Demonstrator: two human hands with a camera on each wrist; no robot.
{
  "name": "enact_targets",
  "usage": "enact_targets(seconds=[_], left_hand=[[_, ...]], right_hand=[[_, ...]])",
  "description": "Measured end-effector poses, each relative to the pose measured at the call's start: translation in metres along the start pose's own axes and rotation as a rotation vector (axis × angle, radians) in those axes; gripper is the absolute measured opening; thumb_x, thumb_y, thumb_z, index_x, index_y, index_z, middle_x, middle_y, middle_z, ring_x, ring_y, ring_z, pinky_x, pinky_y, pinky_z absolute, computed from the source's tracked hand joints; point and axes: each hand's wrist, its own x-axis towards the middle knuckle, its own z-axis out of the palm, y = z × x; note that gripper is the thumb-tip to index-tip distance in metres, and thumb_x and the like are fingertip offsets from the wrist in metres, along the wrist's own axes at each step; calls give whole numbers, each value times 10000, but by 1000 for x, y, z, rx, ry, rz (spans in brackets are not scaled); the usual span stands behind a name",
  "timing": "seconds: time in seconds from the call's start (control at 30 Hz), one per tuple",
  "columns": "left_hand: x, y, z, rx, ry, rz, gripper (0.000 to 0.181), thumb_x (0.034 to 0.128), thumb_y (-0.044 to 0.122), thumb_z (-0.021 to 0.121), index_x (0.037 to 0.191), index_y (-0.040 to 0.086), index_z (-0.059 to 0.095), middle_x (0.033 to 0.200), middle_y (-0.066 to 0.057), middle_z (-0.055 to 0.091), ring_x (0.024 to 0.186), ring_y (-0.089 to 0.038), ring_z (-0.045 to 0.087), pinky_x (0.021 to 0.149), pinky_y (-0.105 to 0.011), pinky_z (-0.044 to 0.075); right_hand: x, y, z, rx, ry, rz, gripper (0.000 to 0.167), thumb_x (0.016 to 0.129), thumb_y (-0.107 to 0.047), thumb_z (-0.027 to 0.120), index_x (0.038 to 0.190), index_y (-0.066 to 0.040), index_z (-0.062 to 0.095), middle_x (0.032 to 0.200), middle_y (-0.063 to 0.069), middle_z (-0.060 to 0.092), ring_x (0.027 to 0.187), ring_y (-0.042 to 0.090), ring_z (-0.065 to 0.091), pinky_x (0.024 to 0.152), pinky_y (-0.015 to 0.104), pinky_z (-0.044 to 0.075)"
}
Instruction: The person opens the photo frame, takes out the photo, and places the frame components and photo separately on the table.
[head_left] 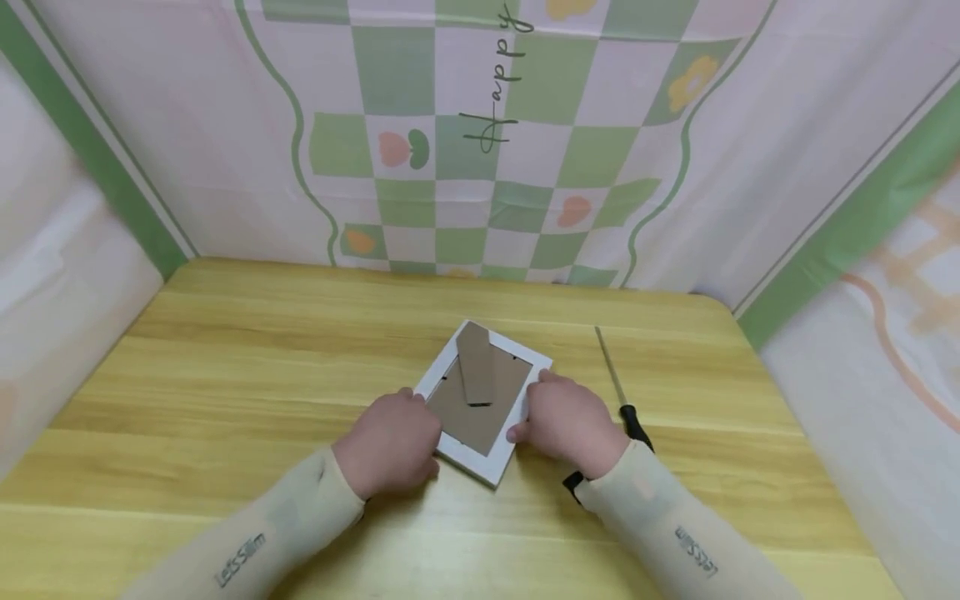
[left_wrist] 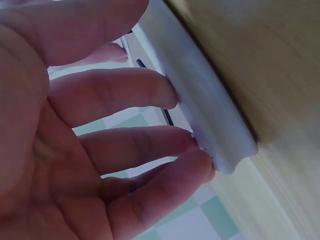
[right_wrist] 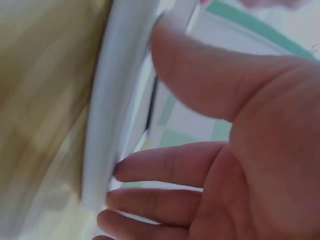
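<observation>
We are holding the white picture frame (head_left: pixel 467 456) between two hands, its back facing up on the bench (head_left: pixel 300 350) directly in front of us. The relation we are judging to matter most is its slant: the long axis is running from far right to near left, so neither long side is lying square to us. Our left hand (head_left: pixel 393 442) is gripping the left long side towards its near end; our right hand (head_left: pixel 568 417) is gripping the opposite side a little farther forward, its thumb lying over the rim. Neither hand is nearer, since both are touching the frame, with fingers gently bent and tips meeting the edge. Across the brown backing board (head_left: pixel 510 383), the easel stand (head_left: pixel 476 367) is pointing away from us, skewed from that axis, its far end overlapping the rim at the far corner. A screwdriver (head_left: pixel 626 412) is lying just beyond our right hand, apart from the frame.
</observation>
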Motion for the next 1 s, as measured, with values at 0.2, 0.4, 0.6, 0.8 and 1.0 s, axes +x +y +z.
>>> enact_targets(seconds=[0.2, 0.4, 0.6, 0.8, 1.0], left_hand=[[0, 3, -1, -3, -20, -21, 360, 790, 354, 788, 577, 155, 576, 629, -5, 485, 678, -216, 492, 568, -353, 444], [-6, 14, 0, 28, 9, 14, 379, 760, 316, 771, 522, 191, 504, 541, 34, 436, 649, -206, 507, 531, -353, 443], [-11, 28, -3, 62, 27, 87, 388, 740, 296, 767, 507, 203, 472, 495, 68, 392, 562, -179, 473, 496, -333, 409], [-12, 43, -3, 52, -13, 123, 335, 712, 259, 775, 525, 197, 503, 538, 59, 433, 564, -170, 461, 512, -345, 411], [-10, 42, -5, 28, -27, 132, 364, 750, 314, 773, 536, 204, 500, 542, 63, 445, 544, -151, 460, 493, -339, 417]], right_hand=[[-5, -9, 0, 4, -18, -14, 486, 739, -489, 846, 719, -58, 623, 916, 102, 553, 629, 192, 497, 564, 355, 459], [2, -5, -7, -13, -51, -19, 426, 702, -446, 885, 751, -99, 643, 922, 62, 557, 631, 202, 523, 565, 359, 454], [5, 4, -10, -9, -99, -42, 548, 722, -382, 884, 1075, -4, 704, 1429, 233, 490, 1042, 337, 637, 818, 424, 524], [4, 10, -15, -28, -140, -100, 743, 769, -298, 857, 1354, 57, 569, 1564, 212, 320, 1253, 365, 527, 926, 431, 491], [3, 11, -18, -66, -152, -107, 796, 789, -284, 844, 1431, 39, 499, 1586, 171, 296, 1276, 364, 505, 929, 443, 491]])
